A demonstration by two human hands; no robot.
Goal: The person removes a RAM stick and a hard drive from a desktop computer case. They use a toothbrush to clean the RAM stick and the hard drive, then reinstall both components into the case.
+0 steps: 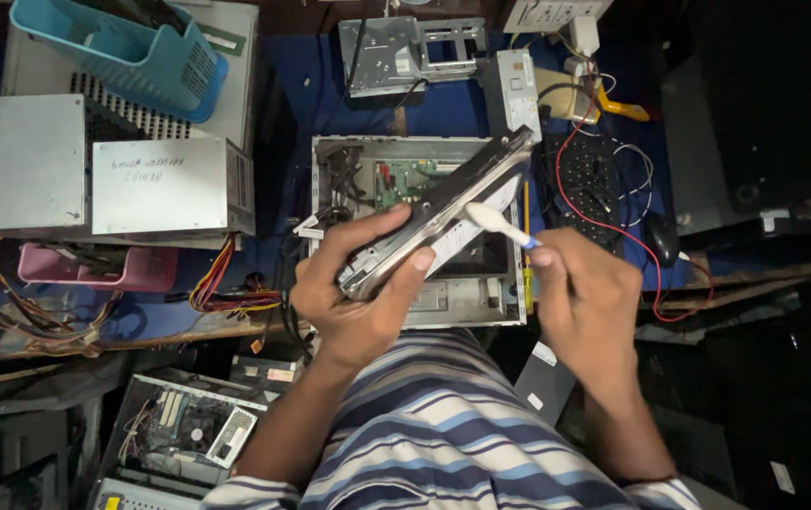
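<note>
Above the open computer case (481, 302), my left hand (353, 293) gripped the hard drive (443, 212) firmly while my right hand (589, 293) pinched the brush (500, 225), stroking lightly.

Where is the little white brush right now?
In the head view, the white brush is just right of centre, held in the right hand, its tip against the hard drive that the left hand holds above the open computer case.

dim overall, brighter at centre; right side and corners sink into shadow

white handwritten label (148, 170) on grey box (169, 184), upper left.
</note>
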